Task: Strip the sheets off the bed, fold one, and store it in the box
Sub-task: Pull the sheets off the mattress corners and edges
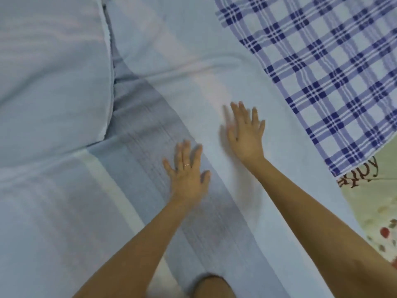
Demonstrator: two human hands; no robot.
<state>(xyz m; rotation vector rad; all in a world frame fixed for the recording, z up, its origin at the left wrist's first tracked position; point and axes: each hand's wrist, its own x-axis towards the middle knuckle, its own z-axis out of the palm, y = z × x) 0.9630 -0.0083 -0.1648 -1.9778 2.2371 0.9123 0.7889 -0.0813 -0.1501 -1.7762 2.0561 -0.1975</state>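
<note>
Both hands lie flat with fingers spread wide, holding nothing, the left hand (188, 175) and right hand (247, 134) on a pale blue sheet (150, 72) beside a checked cloth (335, 72).

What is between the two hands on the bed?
Nothing but a bare strip of the light blue sheet lies between the left hand and the right hand, as the head view shows.

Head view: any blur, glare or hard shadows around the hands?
Head view: the right hand is smeared, with a ghost edge beside its fingers. Head view: the left hand is soft-edged but readable. Head view: the light is flat, with faint soft shadows on the light blue sheet and no glare. Head view: the plaid sheet looks fairly sharp.
</note>
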